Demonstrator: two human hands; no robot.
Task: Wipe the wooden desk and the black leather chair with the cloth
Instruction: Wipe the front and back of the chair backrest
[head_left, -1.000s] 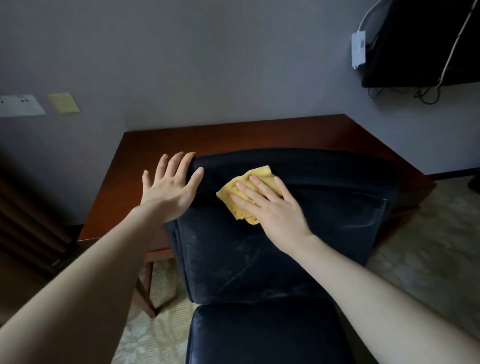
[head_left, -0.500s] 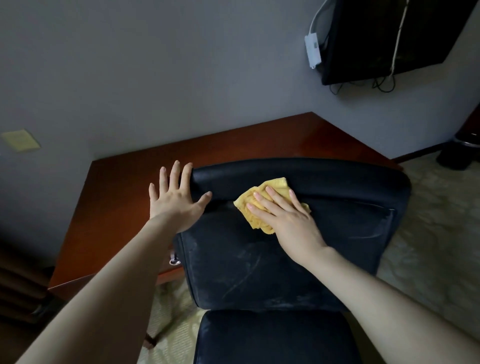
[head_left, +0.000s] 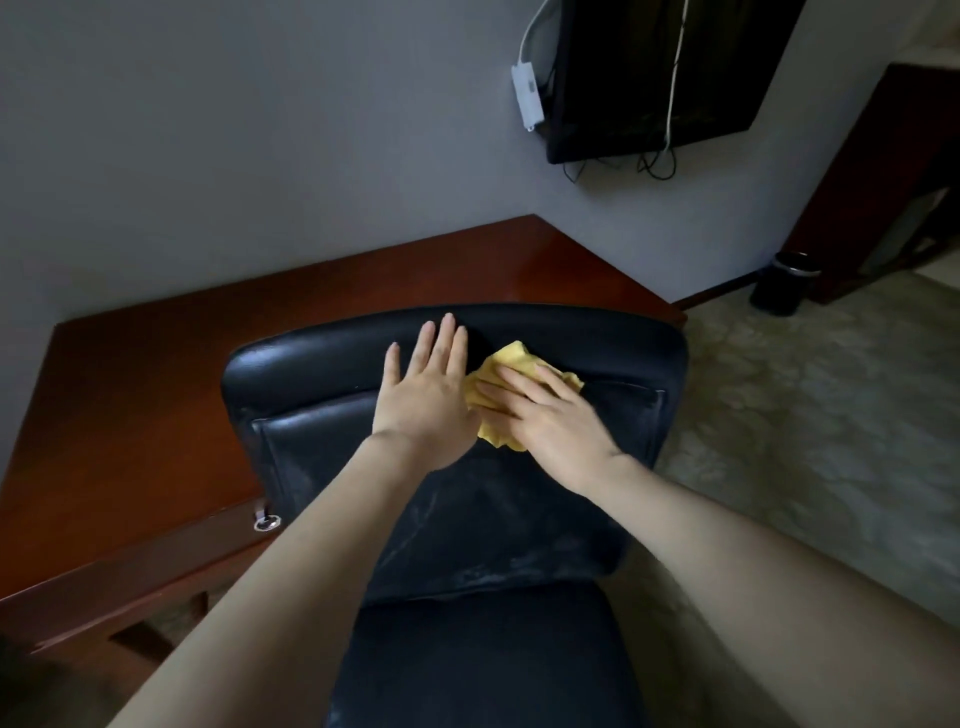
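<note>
Cloth, yellow and bunched, lies on the upper back of the chair, and I see it pinned there under the right hand. That hand lies flat, fingers straight and slightly apart, pressing the cloth to the leather without curling round it. The left hand rests flat on the chair back just beside it, fingers straight and close together, tips at the top edge. Its thumb side meets the cloth, but I cannot tell whether the thumb touches it. Pale smears show on the leather below both hands. The chair stands against the desk, whose drawer pull shows at the chair's left. A TV hangs up at the right, and a bin stands below it, well apart from the chair.
</note>
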